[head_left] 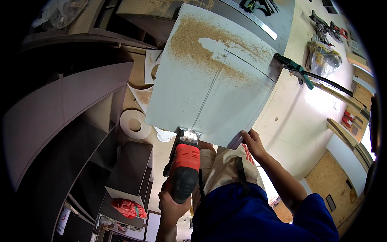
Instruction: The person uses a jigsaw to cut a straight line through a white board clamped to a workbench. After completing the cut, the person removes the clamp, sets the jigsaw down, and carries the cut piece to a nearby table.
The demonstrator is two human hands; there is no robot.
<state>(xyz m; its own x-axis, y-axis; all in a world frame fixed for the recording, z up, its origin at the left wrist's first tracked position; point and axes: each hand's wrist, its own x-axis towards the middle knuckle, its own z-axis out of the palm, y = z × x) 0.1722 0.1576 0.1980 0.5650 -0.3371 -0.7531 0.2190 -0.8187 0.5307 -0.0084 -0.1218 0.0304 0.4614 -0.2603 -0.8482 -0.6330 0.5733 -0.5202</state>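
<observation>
My left hand (172,206) is closed around the rear of a red and black jigsaw (188,156). The saw's front sits at the near edge of a pale board (173,99), its light shining there; the blade is too small to make out. A straight line runs from the saw up the board to a thin slot cut in it. My right hand (253,143) grips the board's near right corner, thumb on top and fingers partly hidden below. Sawdust (189,34) covers the far part of the board. A green and black clamp (296,69) sits at its right edge.
Dark cabinets (36,133) line the left side. Round offcuts (129,124) lie on the floor beside the board. A metal straightedge (258,21) and more clamps (262,6) lie beyond it. A red plastic bag (128,207) rests at lower left, a clear bag (324,58) at upper right.
</observation>
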